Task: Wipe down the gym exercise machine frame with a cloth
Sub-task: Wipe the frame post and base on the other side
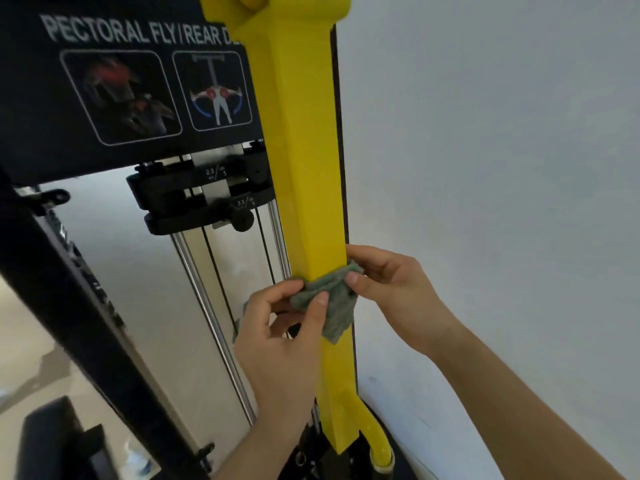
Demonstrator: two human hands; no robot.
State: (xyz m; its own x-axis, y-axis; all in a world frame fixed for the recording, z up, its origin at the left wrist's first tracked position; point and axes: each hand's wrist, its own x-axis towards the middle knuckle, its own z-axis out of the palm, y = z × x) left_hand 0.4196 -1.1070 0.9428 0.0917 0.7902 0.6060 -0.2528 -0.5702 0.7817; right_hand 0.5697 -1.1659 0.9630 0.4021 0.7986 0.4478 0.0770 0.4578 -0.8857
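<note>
- The yellow post (308, 174) runs top to bottom at centre frame, the part we judge we are wiping.
- Our left hand (280, 337) and right hand (391, 289) each pinch an end of the cloth (332, 299), wrapping it round the post at lower centre so every face gets rubbed.

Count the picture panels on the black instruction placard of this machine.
2. The muscle diagram panel sits on the left of the black instruction placard; the exercise figure panel sits to its right, beside the yellow frame post, which may hide more.
</note>
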